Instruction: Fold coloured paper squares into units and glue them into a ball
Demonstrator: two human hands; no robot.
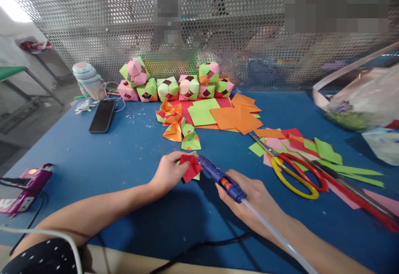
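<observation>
My left hand (pixel 168 171) pinches a folded paper piece (pixel 190 168), red on top with light green showing at its edges. Wrapped round a blue hot glue gun (pixel 218 174) is my right hand (pixel 249 195). The gun's nozzle points left and meets the upper right edge of the folded paper; whether glue is coming out is too small to tell. A clear glue stick (pixel 274 232) sticks out of the gun's back. Beyond my left hand lie green and orange folded paper pieces (pixel 190 140) and a joined orange-red one (pixel 169 112).
Finished paper balls (pixel 168 88) line the table's back edge. Orange sheets (pixel 232 118), scissors (pixel 296 176), paper scraps (pixel 327 149) and a red-handled tool (pixel 358 195) lie right. A phone (pixel 102 116), bottle (pixel 89 78) and purple power strip (pixel 29 186) are left. A black cord (pixel 212 243) crosses the front.
</observation>
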